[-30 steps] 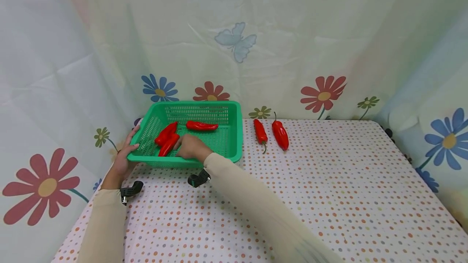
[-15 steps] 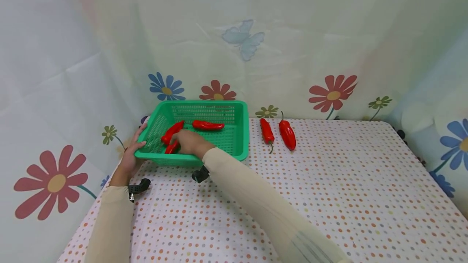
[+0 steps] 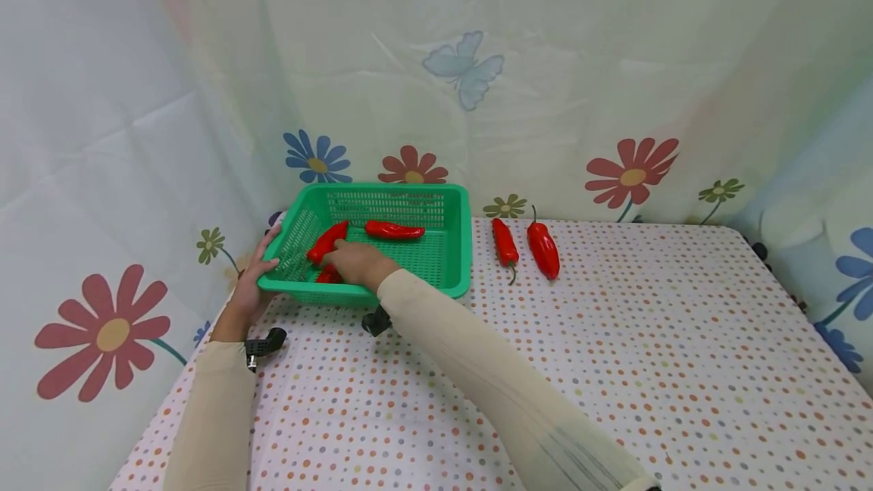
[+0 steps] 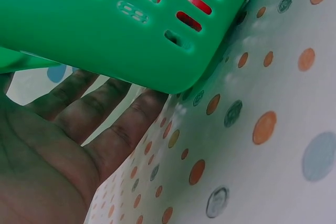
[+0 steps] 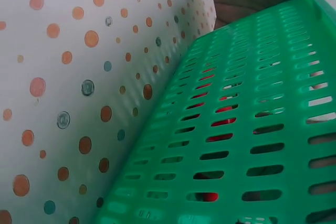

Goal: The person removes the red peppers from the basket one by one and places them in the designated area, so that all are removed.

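A green plastic basket (image 3: 462, 248) stands at the table's back left. My left hand (image 3: 251, 288) touches its left end, thumb over the rim and fingers straight along the outside. In the left wrist view the fingers (image 4: 118, 135) pass behind the basket's lower edge. Inside the basket my right hand (image 3: 361, 262) grips a red pepper (image 3: 330, 276), which the fingers partly cover. Another red pepper (image 3: 329, 242) lies just behind that one. A third pepper (image 3: 394, 230) lies near the back wall. In the right wrist view the slotted basket wall hides the right hand.
Two red peppers lie on the dotted tablecloth (image 3: 614, 339) right of the basket: a slimmer pepper (image 3: 505, 242) and a fuller pepper (image 3: 543, 250). A flowered curtain (image 3: 546, 82) hangs behind the table and along both sides.
The whole head view has shifted, so things sit further right. My right hand has moved left inside the basket and closed over the front pepper. The left hand stays at the basket's left end.
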The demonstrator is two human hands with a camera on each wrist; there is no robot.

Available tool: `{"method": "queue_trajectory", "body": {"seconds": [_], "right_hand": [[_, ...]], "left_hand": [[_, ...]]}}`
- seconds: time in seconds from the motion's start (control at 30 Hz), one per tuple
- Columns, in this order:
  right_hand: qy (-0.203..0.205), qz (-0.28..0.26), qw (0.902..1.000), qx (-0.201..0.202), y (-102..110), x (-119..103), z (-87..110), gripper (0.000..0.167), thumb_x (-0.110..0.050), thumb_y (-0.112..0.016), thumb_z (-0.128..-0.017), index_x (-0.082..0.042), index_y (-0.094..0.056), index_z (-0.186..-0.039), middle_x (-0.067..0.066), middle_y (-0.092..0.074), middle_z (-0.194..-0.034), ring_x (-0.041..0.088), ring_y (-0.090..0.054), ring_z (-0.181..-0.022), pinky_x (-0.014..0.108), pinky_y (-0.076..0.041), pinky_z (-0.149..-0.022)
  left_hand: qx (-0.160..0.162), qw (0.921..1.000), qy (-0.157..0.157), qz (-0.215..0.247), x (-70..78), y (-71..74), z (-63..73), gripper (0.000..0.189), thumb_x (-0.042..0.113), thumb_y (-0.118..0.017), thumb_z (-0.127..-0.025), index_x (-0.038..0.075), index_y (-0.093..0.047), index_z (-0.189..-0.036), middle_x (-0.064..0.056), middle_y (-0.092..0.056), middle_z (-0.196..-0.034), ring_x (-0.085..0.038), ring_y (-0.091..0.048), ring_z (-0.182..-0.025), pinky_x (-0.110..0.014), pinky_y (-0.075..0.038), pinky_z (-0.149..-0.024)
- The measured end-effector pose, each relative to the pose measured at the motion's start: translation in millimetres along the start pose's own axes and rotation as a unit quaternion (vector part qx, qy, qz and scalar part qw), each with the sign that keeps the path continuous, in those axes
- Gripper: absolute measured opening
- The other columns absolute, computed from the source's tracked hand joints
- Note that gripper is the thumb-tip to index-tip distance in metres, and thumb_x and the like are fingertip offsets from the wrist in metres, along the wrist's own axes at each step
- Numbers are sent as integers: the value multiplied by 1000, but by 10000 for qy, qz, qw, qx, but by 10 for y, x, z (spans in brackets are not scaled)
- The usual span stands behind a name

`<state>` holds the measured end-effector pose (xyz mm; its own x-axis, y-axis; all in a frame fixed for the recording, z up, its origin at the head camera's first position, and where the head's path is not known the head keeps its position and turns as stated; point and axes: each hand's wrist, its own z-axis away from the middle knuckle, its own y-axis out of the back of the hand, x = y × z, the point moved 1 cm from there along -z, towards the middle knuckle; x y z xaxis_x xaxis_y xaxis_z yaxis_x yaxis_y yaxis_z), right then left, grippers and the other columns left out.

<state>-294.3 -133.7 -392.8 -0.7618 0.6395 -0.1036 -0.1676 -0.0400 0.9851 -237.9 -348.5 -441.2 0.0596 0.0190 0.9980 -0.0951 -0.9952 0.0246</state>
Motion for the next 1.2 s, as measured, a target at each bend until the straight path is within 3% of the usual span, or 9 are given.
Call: {"method": "queue_trajectory", "body": {"seconds": [0.17, 0.3, 0.5, 0.63, 0.8, 0.9, 1.0, 1.07, 1.2], "right_hand": [[-341, 575, 9978, -45, -13, 11, 14, 43, -17, -49, -103, -33, -51, -143, 8, -44, -148, 26, -45, -131, 36, -47, -103], [-333, 598, 9977, 2, -24, 3, 9, 40, -17, -49, -103, -30, -52, -141, 4, -46, -148, 24, -45, -129, 35, -46, -103], [-392, 449, 9982, -107, -27, 6, 5, 28, -17, -49, -103, -22, -59, -128, -3, -64, -128, 17, -56, -117, 31, -41, -105], [-630, 469, 9965, -275, -22, 19, 31, 22, -16, -48, -102, -18, -67, -114, -2, -70, -115, 18, -56, -120, 33, -38, -111], [-940, 584, 9935, -275, -26, 25, 57, 20, -17, -51, -101, -17, -68, -111, 0, -70, -111, 22, -54, -120, 35, -49, -97], [-1011, 633, 9927, -175, -38, 30, 47, 17, -28, -56, -99, -18, -68, -104, -2, -70, -98, 18, -60, -103, 33, -52, -88], [-1063, 494, 9931, -55, -40, 34, 32, 25, -40, -55, -99, -18, -68, -100, -3, -68, -91, 15, -61, -90, 32, -52, -82], [-1135, 389, 9928, 0, -34, 33, 25, 31, -44, -51, -100, -18, -67, -104, -2, -67, -94, 15, -60, -88, 33, -52, -80], [-1279, 213, 9914, 185, -19, 21, 23, 38, -41, -43, -103, -17, -59, -127, 1, -65, -109, 16, -61, -94, 33, -54, -81]], "left_hand": [[-17, 10000, -11, 12, -2, -2, -9, 60, 23, -27, -103, 40, -6, -158, -10, 2, -164, -35, -18, -142, -30, -43, -93], [10, 10000, -1, 14, -4, 0, -2, 61, 24, -27, -103, 39, -6, -158, -10, 1, -164, -35, -20, -140, -27, -46, -91], [9, 10000, -20, -33, -8, 7, 3, 60, 24, -26, -103, 40, -6, -157, -11, 1, -164, -35, -21, -140, -25, -47, -91], [28, 10000, -10, -46, -11, 11, 3, 60, 24, -26, -103, 40, -6, -158, -10, 2, -164, -34, -22, -138, -25, -47, -90], [16, 10000, -31, -36, -19, 19, 10, 61, 23, -26, -103, 37, -5, -158, -11, 2, -164, -32, -24, -137, -25, -47, -90], [18, 10000, -37, -44, -22, 21, 11, 60, 22, -25, -103, 37, -5, -158, -11, 1, -164, -30, -26, -135, -26, -47, -90], [29, 10000, -32, -52, -23, 22, 9, 60, 22, -25, -103, 37, -5, -158, -11, -1, -163, -28, -29, -132, -27, -47, -89], [19, 10000, -38, -40, -23, 21, 5, 61, 22, -25, -103, 36, -5, -158, -12, -1, -163, -26, -31, -131, -27, -47, -89], [14, 10000, -41, -17, -20, 21, -4, 61, 22, -26, -103, 38, -6, -158, -12, -3, -162, -23, -33, -128, -26, -48, -88]]}}
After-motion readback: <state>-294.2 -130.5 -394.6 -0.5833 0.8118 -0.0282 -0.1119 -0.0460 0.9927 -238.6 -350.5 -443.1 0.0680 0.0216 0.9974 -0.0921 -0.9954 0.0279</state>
